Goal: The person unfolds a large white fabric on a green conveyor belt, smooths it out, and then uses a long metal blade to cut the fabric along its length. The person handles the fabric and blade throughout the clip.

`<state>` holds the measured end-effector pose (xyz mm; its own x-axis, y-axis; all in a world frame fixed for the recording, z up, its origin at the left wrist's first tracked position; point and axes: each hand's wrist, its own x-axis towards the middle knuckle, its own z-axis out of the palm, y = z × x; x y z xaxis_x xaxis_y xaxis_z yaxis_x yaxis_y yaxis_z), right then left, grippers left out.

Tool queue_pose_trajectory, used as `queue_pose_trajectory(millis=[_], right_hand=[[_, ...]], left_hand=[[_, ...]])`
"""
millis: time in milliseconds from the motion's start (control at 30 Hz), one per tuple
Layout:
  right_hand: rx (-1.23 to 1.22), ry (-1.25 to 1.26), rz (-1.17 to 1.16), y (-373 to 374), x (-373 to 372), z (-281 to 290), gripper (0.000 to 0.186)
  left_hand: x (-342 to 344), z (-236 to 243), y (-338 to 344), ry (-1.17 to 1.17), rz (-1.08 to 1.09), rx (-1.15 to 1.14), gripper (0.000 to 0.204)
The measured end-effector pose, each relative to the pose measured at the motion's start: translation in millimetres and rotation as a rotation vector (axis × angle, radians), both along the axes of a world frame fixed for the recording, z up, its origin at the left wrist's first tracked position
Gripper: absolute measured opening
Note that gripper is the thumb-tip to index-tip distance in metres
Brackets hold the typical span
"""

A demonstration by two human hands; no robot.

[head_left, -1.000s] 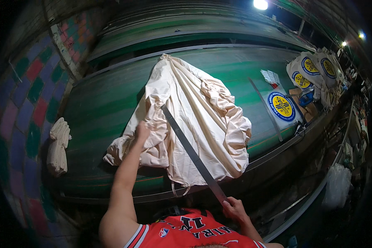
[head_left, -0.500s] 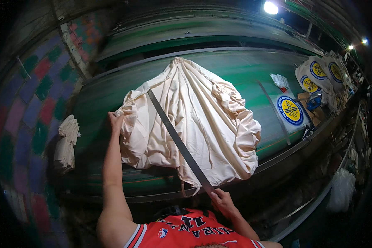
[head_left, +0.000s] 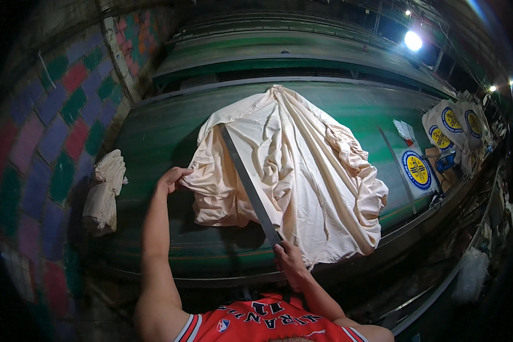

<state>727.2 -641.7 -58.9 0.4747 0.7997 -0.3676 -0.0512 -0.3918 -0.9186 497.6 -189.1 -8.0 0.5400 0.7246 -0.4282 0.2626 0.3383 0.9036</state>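
A large cream cloth (head_left: pixel 319 194) lies in loose folds across a green table (head_left: pixel 154 148), its peak toward the far side. My left hand (head_left: pixel 174 178) pinches the cloth's left edge and holds it out to the left. My right hand (head_left: pixel 290 259) is closed round the near end of a long, flat, dark metal bar (head_left: pixel 248 191). The bar slants away to the far left over the cloth, and its far end meets a fold near the upper left edge. Whether that tip is under the fold I cannot tell.
A folded cream cloth bundle (head_left: pixel 104 191) sits at the table's left. On the right are a thin metal strip (head_left: pixel 397 168), a white piece with a round blue and yellow emblem (head_left: pixel 417 169), and several printed cream bags (head_left: pixel 459 128). A painted block wall (head_left: pixel 57 131) stands left.
The cloth's left side has been drawn out and bunched differently, its lower left edge now higher. In the picture, the bar stands steeper, and my right hand sits slightly farther left and up.
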Motion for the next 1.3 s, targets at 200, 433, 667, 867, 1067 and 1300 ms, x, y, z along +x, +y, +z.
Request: queue_pose_trajectory(millis=[200,433,667,867,1067,1300], right_hand=[[0.005,-0.049,-0.004,48,-34,-12,0.025],[-0.02,-0.408,-0.005,38,-56,-33,0.031],[-0.073,-0.578,-0.003,-26,-77,-42,0.027],[0.055,-0.46,-0.033,-11,-80,-35,0.028],[0.105,-0.539,0.017,75,-64,-33,0.029],[0.148,-0.243,0.034,161,-47,-9,0.03]], left_hand=[[-76,-10,43,-0.524,-0.065,0.082,0.028],[-141,-59,122,-0.535,0.699,0.051,0.035],[-112,-126,110,-0.477,0.691,0.21,0.023],[-88,-135,90,-0.003,0.481,0.442,0.033],[-90,-130,70,0.591,0.21,0.727,0.061],[-137,-100,92,-0.802,0.42,-0.104,0.033]])
